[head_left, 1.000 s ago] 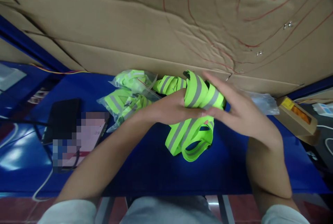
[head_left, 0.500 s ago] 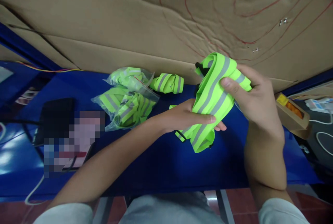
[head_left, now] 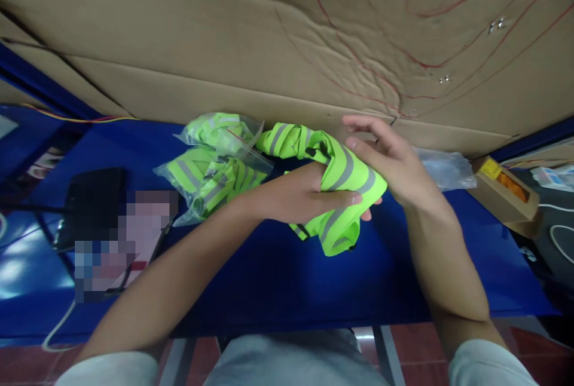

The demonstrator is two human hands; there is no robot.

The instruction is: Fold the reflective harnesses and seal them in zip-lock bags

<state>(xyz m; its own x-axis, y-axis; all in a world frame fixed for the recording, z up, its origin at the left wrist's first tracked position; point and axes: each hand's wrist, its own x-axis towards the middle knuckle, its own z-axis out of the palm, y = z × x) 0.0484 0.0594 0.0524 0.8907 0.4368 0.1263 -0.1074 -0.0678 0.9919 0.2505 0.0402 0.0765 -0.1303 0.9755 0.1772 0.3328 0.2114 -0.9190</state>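
A folded neon-green reflective strap (head_left: 343, 165) with grey stripes and black fittings is draped over my left hand (head_left: 305, 195). The left hand is closed on it, thumb pressed on top and other fingers mostly hidden underneath. The strap's lower loop hangs beneath that hand. My right hand (head_left: 394, 162) is at the strap's upper right edge, fingers stretched out and apart, thumb close to the cloth. Behind the left hand lies another rolled reflective strap (head_left: 282, 140). Further left are clear plastic bags (head_left: 192, 186) with more green straps in them.
On the blue table (head_left: 278, 290), a black device (head_left: 92, 201) and a blurred-out item (head_left: 143, 224) lie left. An empty-looking clear bag (head_left: 446, 168) and a cardboard box (head_left: 504, 192) are on the right. A cardboard wall (head_left: 201, 45) with red lines stands behind.
My right hand has loosened from the strap and spread its fingers. The strap's upper part has dropped down and folded over my left hand. The clear bag on the right has come into sight.
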